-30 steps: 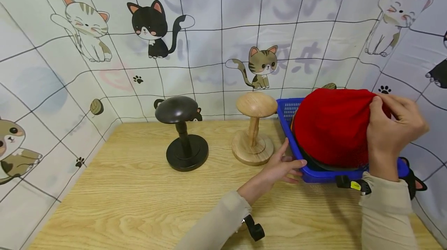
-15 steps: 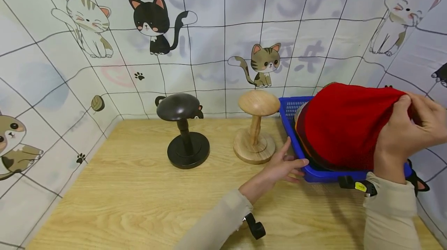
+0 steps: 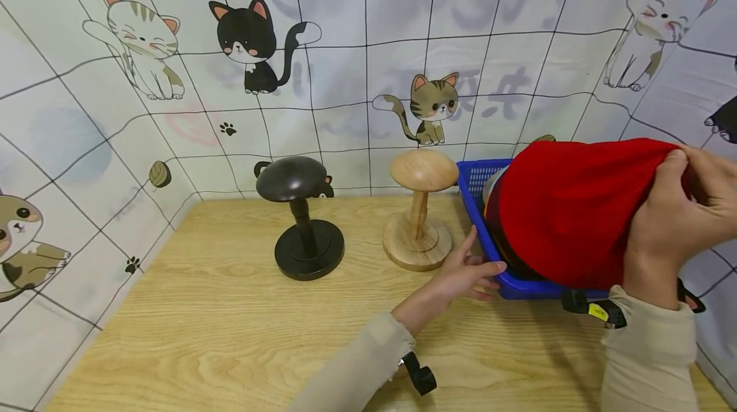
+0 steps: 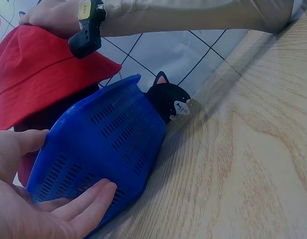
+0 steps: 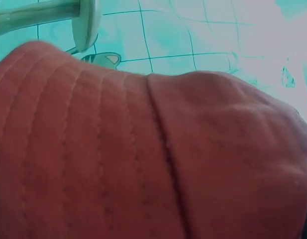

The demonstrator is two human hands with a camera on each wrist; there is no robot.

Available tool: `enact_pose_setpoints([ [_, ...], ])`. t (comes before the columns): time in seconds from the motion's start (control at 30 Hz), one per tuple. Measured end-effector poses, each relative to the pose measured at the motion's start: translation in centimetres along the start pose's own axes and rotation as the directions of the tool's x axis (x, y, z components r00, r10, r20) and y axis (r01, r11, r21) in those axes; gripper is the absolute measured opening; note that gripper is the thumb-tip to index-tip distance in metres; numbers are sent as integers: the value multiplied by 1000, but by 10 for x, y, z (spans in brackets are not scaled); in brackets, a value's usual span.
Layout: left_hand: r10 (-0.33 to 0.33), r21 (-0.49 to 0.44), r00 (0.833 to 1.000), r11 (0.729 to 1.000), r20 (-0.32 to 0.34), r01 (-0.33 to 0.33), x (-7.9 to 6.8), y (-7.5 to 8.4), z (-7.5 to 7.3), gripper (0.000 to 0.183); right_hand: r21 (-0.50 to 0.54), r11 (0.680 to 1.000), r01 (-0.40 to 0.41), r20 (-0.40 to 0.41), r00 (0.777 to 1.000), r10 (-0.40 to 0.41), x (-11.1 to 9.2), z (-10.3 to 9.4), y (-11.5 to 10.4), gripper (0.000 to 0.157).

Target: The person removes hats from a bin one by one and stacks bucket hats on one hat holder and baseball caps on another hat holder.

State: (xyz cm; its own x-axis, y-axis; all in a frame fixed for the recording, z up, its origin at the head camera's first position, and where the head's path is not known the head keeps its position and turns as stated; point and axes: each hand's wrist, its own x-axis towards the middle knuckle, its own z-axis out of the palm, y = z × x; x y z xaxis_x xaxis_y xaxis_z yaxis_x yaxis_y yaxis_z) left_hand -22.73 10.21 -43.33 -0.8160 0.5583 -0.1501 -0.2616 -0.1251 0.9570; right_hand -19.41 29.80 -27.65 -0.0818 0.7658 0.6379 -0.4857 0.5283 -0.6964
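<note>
Hat (image 3: 576,213), red, at right of the head view over a blue basket (image 3: 521,289), slanting leftward from the nearer right hand (image 3: 679,217), which pinches its crown; left hand (image 3: 455,277), fingers apart, at the basket's lower-left corner.

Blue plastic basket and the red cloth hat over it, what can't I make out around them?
Contents of the blue plastic basket: head view, mostly hidden by the red cloth hat.
Right hand: head view, its outer part is cut off by the right edge.
Right hand's grip: right wrist view, lost because the hat fills most of the frame.
Left hand: left wrist view, cut off by the left and bottom edges.
</note>
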Motion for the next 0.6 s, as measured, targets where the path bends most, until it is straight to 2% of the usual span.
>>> enact_pose_setpoints([
  [0.2, 4, -2, 1000, 1000, -21, -4, 0, 1, 1, 89, -32, 992, 124, 41, 992, -123, -1, 1, 1, 16],
  [0.3, 34, 25, 997, 999, -69, -33, -2, 6, 2, 83, -4, 987, 161, 58, 985, -161, -3, 2, 0, 16],
  [0.47, 136, 162, 978, 981, -158, -110, -9, 18, 2, 59, 56, 980, 191, 105, 975, -196, -6, 4, -10, 17],
  [0.6, 180, 235, 972, 962, -151, -142, -13, 26, 3, 38, 55, 978, 201, 186, 961, -207, -10, 2, -20, 21],
])
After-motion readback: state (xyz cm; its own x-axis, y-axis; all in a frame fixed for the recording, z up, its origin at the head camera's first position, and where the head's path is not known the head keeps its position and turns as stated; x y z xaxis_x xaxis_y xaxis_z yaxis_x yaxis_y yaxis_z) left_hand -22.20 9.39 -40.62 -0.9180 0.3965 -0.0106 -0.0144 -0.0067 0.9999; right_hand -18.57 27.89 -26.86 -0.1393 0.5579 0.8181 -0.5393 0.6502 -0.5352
